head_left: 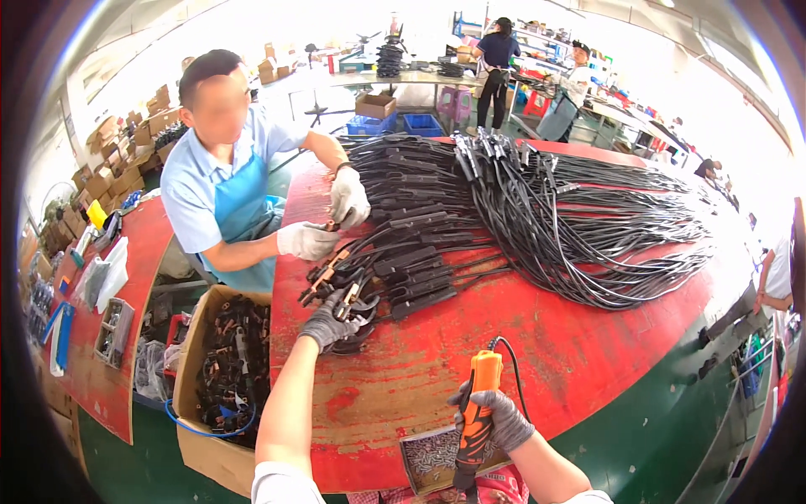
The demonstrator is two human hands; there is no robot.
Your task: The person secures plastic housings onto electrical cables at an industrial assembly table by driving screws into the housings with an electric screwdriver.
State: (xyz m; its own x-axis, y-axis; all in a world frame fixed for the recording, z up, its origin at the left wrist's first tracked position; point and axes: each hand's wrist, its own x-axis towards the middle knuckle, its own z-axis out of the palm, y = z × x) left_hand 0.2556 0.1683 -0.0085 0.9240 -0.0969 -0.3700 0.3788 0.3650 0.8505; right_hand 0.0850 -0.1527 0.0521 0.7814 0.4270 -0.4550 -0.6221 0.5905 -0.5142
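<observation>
Left hand (327, 326) forward, closed on cable clamp (345, 308); right hand (506, 422) low, tight around orange tool (485, 371)

The red surface (537, 344) has a smooth, slightly glossy coat, worn to rough brown patches along its near edge. Toward its far edge, the cables (638, 231) have sleek black jackets that look like plastic or rubber; the black fittings (424, 301) look like matt plastic. Dull grey metal pieces (432, 454) fill a tray at the near edge. The power tool (477, 418) has an orange-and-black plastic casing. Matt grey cloth covers the left hand (327, 326) and right hand (506, 420). Beside the left edge, the box (191, 370) is matt cardboard.
</observation>
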